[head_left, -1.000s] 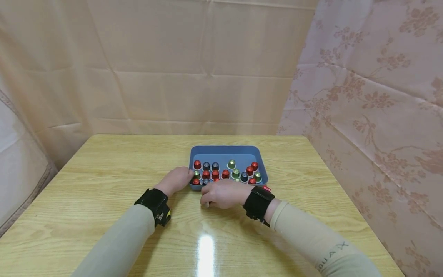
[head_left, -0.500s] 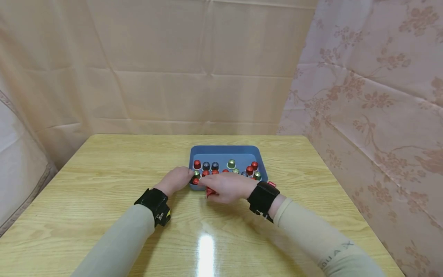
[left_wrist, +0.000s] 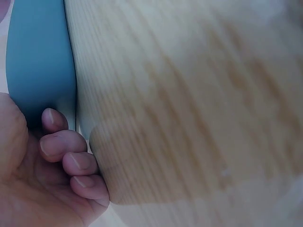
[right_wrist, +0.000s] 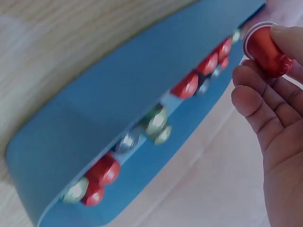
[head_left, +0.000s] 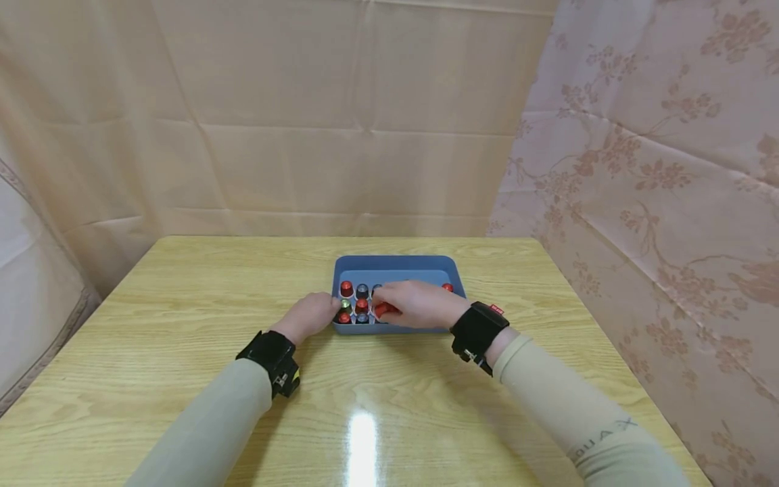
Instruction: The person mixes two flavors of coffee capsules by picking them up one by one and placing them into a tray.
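A blue tray point(head_left: 395, 263) sits on the wooden table, holding red, green and dark coffee capsules in uneven rows. My left hand point(head_left: 308, 316) grips its left side near the front corner, thumb at the rim. In the left wrist view the curled fingers point(left_wrist: 64, 144) press against the lower edge of the tray's outer wall. My right hand point(head_left: 421, 304) is over the tray and pinches a red coffee capsule point(right_wrist: 267, 49) between thumb and fingers, the capsule tilted, its pale rim showing. This hand hides much of the tray's right half in the head view.
Inside the tray, a red capsule point(head_left: 346, 289) stands at the left and another red capsule point(right_wrist: 103, 169) shows in the right wrist view. The wooden table point(head_left: 219, 291) extends around the tray. A beige curtain point(head_left: 274, 135) hangs behind, a floral one point(head_left: 663, 169) at the right.
My right hand has risen from the table in front of the tray and moved over it, carrying the red coffee capsule. My left hand has stayed at the tray's left side.
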A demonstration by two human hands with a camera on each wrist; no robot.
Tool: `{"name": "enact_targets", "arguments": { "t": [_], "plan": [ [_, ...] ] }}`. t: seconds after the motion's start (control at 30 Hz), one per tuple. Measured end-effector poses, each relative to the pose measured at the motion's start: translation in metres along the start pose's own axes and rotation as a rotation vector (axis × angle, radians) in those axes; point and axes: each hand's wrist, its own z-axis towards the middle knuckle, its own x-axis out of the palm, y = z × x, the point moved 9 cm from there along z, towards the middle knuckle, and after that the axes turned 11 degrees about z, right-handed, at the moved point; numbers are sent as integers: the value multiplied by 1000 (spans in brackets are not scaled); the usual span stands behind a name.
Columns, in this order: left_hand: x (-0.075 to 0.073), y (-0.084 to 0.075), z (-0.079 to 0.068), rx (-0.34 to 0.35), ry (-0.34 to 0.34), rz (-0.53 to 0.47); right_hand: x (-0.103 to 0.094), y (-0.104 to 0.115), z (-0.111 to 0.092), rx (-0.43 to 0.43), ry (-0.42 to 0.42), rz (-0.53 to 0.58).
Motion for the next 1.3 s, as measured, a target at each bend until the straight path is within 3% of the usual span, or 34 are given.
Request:
{"name": "enact_targets", "arguments": {
  "t": [0.5, 0.87, 1.3],
  "plan": [
    [0, 0, -1, -2, 10, -5, -25, -45, -19, 132, 13, -107],
    [2, 2, -1, -23, 11, -8, -31, -80, -22, 374, -14, -145],
    [0, -2, -3, -14, 7, -3, -30, -88, -23, 405, 1, -158]
  ]
}}
